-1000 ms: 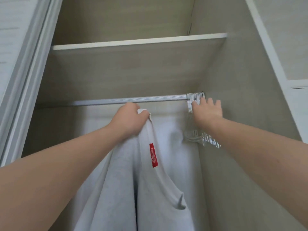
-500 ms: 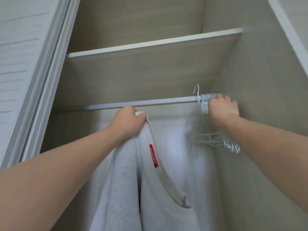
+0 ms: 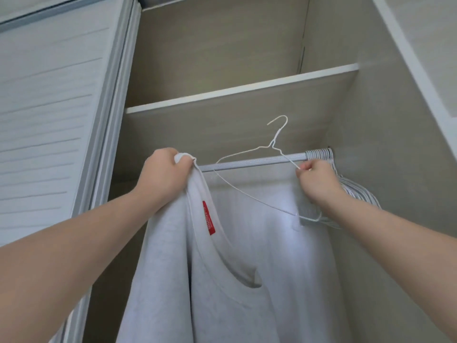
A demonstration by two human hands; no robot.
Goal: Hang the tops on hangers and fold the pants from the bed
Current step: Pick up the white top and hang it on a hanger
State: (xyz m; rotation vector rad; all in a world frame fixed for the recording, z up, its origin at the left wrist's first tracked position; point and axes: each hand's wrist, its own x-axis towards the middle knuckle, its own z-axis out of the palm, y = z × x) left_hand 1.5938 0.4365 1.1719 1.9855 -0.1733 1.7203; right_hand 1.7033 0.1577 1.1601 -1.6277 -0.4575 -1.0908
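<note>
The left hand (image 3: 165,169) fists the shoulder of the grey top (image 3: 222,268) up by the rail (image 3: 247,162), its soft, limp cloth hanging slack below. The right hand (image 3: 319,179) pinches one arm of a thin wire hanger (image 3: 277,134), hook clear above the rail; light and bendy, it likely wants holding near the neck while the collar slips over

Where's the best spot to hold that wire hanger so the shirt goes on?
Probably hold the hanger at its right shoulder or twisted neck, coming from the right like the right hand pinching it. The left shoulder then points free toward the gray top in the left hand.
</note>
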